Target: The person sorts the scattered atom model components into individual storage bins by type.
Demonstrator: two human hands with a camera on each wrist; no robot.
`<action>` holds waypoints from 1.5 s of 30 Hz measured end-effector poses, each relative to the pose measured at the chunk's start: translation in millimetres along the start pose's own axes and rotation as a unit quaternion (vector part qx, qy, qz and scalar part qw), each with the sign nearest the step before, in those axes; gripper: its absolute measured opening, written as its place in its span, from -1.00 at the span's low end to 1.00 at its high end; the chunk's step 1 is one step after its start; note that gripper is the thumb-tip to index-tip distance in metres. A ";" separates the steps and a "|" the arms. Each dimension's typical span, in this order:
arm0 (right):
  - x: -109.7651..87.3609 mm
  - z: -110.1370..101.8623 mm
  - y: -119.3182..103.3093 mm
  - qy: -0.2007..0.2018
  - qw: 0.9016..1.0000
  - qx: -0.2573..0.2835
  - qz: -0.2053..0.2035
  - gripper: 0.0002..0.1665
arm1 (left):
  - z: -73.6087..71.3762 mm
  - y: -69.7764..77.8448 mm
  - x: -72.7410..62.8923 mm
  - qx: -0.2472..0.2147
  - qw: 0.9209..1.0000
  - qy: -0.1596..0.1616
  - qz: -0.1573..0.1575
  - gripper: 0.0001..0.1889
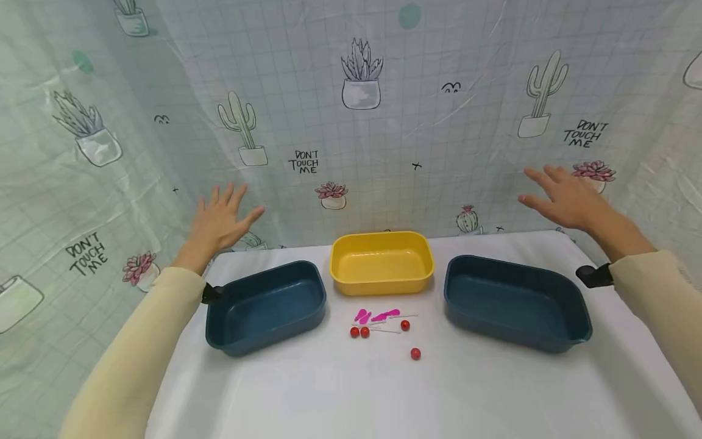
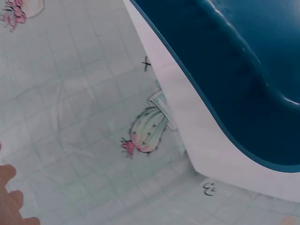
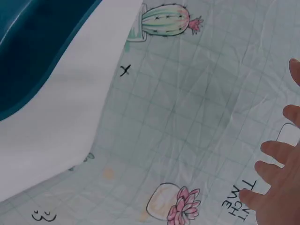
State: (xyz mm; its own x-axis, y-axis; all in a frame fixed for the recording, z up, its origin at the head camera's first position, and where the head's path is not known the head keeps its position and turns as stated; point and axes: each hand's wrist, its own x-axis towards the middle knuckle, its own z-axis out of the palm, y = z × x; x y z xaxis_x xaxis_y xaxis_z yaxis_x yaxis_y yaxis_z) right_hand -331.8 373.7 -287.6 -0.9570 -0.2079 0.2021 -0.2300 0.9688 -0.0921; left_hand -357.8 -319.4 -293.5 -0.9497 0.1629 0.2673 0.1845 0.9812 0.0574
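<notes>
Before me: one pale grey-green, grid-patterned, creased curtain [image 1: 395, 137] printed with potted cacti [image 1: 253, 156] and black lettering [image 1: 304, 163], behind one white, straight-edged tabletop [image 1: 329, 396].

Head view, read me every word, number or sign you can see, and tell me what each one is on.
"DON'T TOUCH ME": printed backdrop, left of the left hand.
"DON'T TOUCH ME": backdrop, between the hands.
"DON'T TOUCH ME": backdrop, above the right hand.
"x": small cross marks, backdrop.
No lettering can be made out on the yellow tray or blue trays.
</notes>
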 end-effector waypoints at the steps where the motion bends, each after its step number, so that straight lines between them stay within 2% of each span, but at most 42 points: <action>1: -1.4 0.7 -1.9 0.001 1.000 0.001 -0.003 -0.05 | -0.9 -0.1 -2.5 -0.004 1.000 -0.001 0.002 0.00; 6: -13.7 3.7 -10.8 0.005 1.000 0.014 -0.016 -0.07 | -5.7 3.3 -18.2 -0.021 1.000 -0.004 0.011 -0.02; 10: -26.9 6.2 -21.4 0.027 0.999 0.008 -0.039 -0.11 | -7.6 6.5 -34.0 -0.024 1.000 0.000 0.018 -0.02; 15: -43.5 17.3 -35.9 0.065 0.995 0.002 -0.076 -0.19 | -6.7 8.6 -59.2 -0.019 1.000 -0.003 0.019 -0.02; 19: -56.0 26.8 -48.6 0.073 0.993 0.022 -0.091 -0.21 | -1.6 7.1 -81.8 -0.025 1.000 -0.006 0.015 -0.03; 26: -78.2 48.0 -77.3 0.105 0.982 0.058 -0.145 -0.31 | 14.7 -5.0 -115.5 -0.090 0.996 -0.002 -0.006 -0.09; 30: -86.5 63.6 -94.6 0.093 0.980 0.076 -0.157 -0.36 | 29.1 -16.0 -128.7 -0.143 0.989 -0.001 -0.028 -0.12; 32: -88.5 70.1 -103.0 0.086 0.979 0.089 -0.160 -0.38 | 36.5 -19.9 -134.1 -0.178 0.983 -0.004 -0.045 -0.13; 34: -89.6 75.8 -112.0 0.084 0.977 0.105 -0.166 -0.41 | 43.8 -22.4 -138.1 -0.222 0.973 -0.012 -0.064 -0.13; 37: -90.4 82.5 -126.1 0.084 0.971 0.131 -0.180 -0.43 | 55.5 -24.8 -142.7 -0.280 0.954 -0.031 -0.099 -0.13; 40: -89.2 90.8 -141.0 0.086 0.965 0.155 -0.193 -0.49 | 68.3 -28.5 -145.8 -0.320 0.935 -0.055 -0.144 -0.12; 42: -87.4 97.4 -151.0 0.082 0.961 0.169 -0.201 -0.54 | 77.3 -31.8 -147.5 -0.348 0.918 -0.074 -0.175 -0.10; 45: -84.4 107.5 -166.1 0.060 0.959 0.190 -0.202 -0.63 | 90.1 -35.4 -149.4 -0.406 0.883 -0.093 -0.215 -0.13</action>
State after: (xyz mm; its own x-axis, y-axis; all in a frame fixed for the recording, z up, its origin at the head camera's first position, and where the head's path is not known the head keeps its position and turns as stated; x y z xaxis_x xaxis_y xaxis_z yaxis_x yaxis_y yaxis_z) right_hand -231.9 215.8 -394.2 -0.7544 -0.5172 0.4042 -0.6473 0.6885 -0.3270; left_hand -245.3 -369.1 -422.1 -0.9873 -0.1182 -0.1060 -0.1549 0.5702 0.8067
